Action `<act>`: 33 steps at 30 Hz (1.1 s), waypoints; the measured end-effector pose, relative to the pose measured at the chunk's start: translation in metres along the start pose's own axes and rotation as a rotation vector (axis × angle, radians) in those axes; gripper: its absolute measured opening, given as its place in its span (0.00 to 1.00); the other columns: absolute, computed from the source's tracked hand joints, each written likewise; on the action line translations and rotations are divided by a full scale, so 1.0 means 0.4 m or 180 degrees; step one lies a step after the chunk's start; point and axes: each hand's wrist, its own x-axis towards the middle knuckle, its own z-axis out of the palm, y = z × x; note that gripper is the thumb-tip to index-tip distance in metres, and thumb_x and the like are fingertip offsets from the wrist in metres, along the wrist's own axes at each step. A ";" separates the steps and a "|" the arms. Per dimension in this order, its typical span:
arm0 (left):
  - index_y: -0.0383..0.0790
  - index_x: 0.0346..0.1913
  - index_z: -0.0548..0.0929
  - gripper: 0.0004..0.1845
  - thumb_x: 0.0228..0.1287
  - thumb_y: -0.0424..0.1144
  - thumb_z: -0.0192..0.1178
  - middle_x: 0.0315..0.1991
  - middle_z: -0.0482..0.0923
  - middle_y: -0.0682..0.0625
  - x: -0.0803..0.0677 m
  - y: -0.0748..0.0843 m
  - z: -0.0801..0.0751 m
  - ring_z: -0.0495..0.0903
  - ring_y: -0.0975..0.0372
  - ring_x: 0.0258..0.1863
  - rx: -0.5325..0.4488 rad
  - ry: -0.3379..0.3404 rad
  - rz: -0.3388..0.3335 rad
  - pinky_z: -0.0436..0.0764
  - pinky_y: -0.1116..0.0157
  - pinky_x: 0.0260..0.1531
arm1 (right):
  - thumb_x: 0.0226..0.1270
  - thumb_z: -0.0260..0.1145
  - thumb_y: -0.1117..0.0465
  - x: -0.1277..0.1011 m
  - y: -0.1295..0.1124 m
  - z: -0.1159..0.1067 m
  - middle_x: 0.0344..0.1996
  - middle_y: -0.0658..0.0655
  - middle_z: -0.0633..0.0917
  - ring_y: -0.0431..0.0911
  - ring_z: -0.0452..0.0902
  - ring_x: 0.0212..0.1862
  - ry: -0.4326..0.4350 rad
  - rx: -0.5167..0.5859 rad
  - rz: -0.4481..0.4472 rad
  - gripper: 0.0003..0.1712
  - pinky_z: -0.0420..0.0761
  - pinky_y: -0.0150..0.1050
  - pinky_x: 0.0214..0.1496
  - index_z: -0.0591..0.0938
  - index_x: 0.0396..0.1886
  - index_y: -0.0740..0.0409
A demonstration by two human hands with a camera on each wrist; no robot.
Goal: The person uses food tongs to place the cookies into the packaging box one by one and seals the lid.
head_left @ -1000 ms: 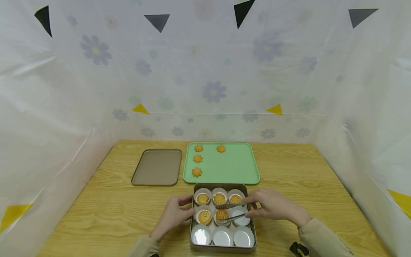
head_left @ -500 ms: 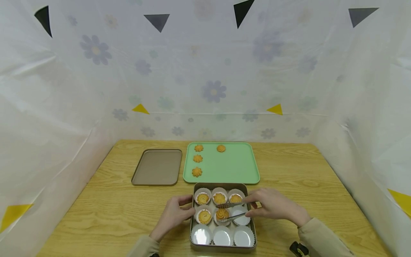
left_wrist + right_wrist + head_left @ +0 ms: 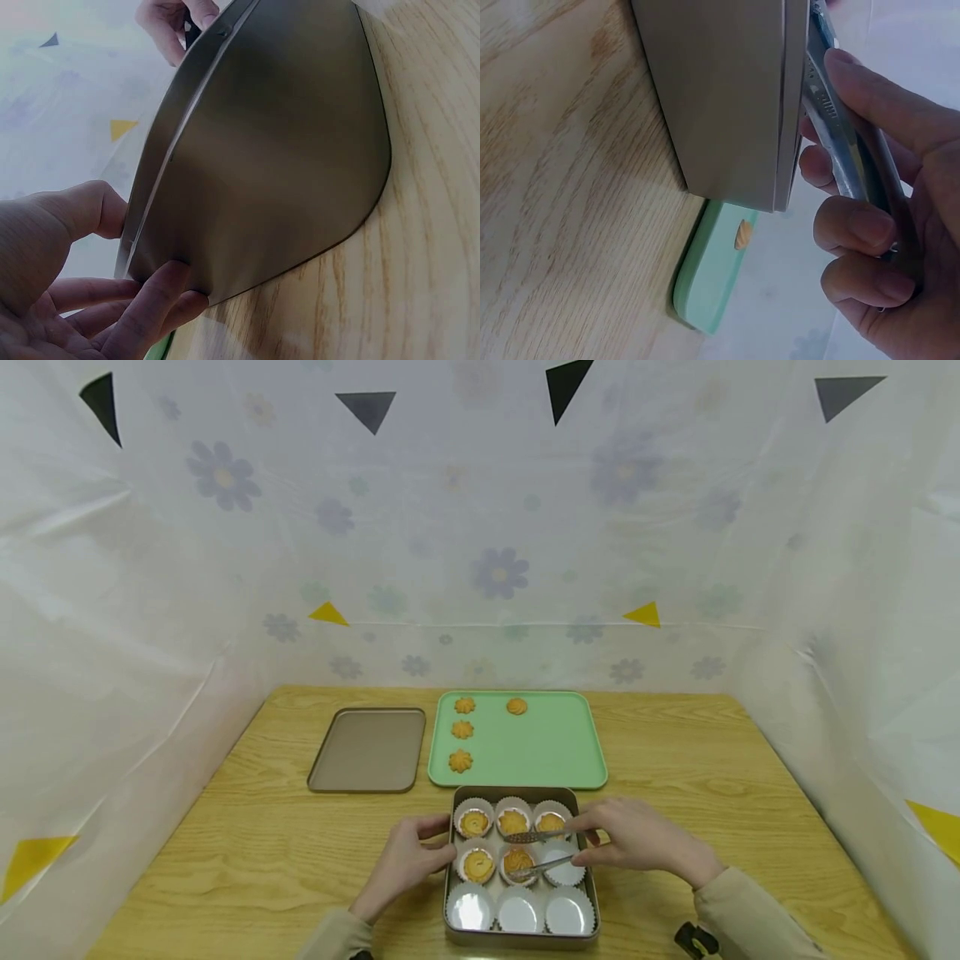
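Note:
In the head view, a metal cookie tin (image 3: pixel 521 939) holds white paper cups in rows. Piped butter cookies sit in the back cups and the middle-left cup. My right hand (image 3: pixel 630 835) grips metal tongs (image 3: pixel 840 142) over the tin's right rim, thumb on one arm and fingers curled round the other. Their tips lie apart on either side of a swirled cookie (image 3: pixel 517 860) in the centre cup. At the tin's left side, my left hand (image 3: pixel 408 858) holds the wall, its thumb (image 3: pixel 109 214) at the rim and fingertips on the outside.
Behind the tin lies a green tray (image 3: pixel 547 743) with three star-shaped cookies in a left column and a round swirled cookie (image 3: pixel 517 706) near its back edge. A flat brown lid or tray (image 3: pixel 367 752) lies to its left. Wooden tabletop (image 3: pixel 697 760) surrounds them, and plastic sheeting (image 3: pixel 420 518) encloses the table.
The swirled cookie between the tong tips has turned slightly and looks darker in the centre cup. Both hands stay nearly in place; the tin and trays have not moved.

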 end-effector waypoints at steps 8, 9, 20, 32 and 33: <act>0.16 0.63 0.72 0.31 0.55 0.27 0.64 0.60 0.75 0.22 0.000 0.002 0.000 0.83 0.36 0.54 0.0000 -0.0007 -0.0015 0.90 0.63 0.47 | 0.63 0.71 0.46 -0.002 -0.002 -0.005 0.24 0.34 0.75 0.26 0.62 0.25 -0.0012 0.0123 -0.0028 0.22 0.65 0.21 0.24 0.87 0.53 0.51; 0.16 0.63 0.72 0.31 0.55 0.27 0.64 0.60 0.75 0.22 0.000 0.002 0.000 0.83 0.36 0.54 0.0001 -0.0008 -0.0014 0.90 0.63 0.47 | 0.63 0.70 0.46 -0.002 -0.002 -0.005 0.24 0.34 0.75 0.26 0.62 0.25 -0.0012 0.0151 -0.0042 0.22 0.65 0.21 0.24 0.87 0.53 0.51; 0.16 0.62 0.72 0.31 0.55 0.28 0.65 0.60 0.75 0.22 -0.001 0.000 0.001 0.83 0.36 0.54 0.0008 0.0001 -0.0005 0.90 0.62 0.47 | 0.68 0.67 0.45 -0.003 0.031 0.007 0.25 0.37 0.79 0.28 0.64 0.25 -0.0021 0.0847 -0.0204 0.23 0.68 0.22 0.24 0.86 0.56 0.52; 0.16 0.63 0.72 0.31 0.55 0.28 0.64 0.60 0.75 0.22 -0.002 0.000 0.002 0.83 0.36 0.54 -0.0003 0.0009 -0.0033 0.90 0.62 0.48 | 0.70 0.67 0.56 -0.012 0.090 0.029 0.55 0.69 0.85 0.30 0.81 0.43 0.0290 0.1778 0.0154 0.24 0.85 0.28 0.40 0.82 0.60 0.66; 0.16 0.63 0.72 0.31 0.55 0.28 0.64 0.60 0.75 0.22 -0.002 0.001 0.002 0.83 0.36 0.54 -0.0002 0.0011 -0.0037 0.90 0.62 0.48 | 0.70 0.66 0.56 -0.010 0.091 0.029 0.56 0.70 0.84 0.32 0.82 0.45 0.0348 0.1803 0.0219 0.25 0.87 0.31 0.42 0.81 0.61 0.67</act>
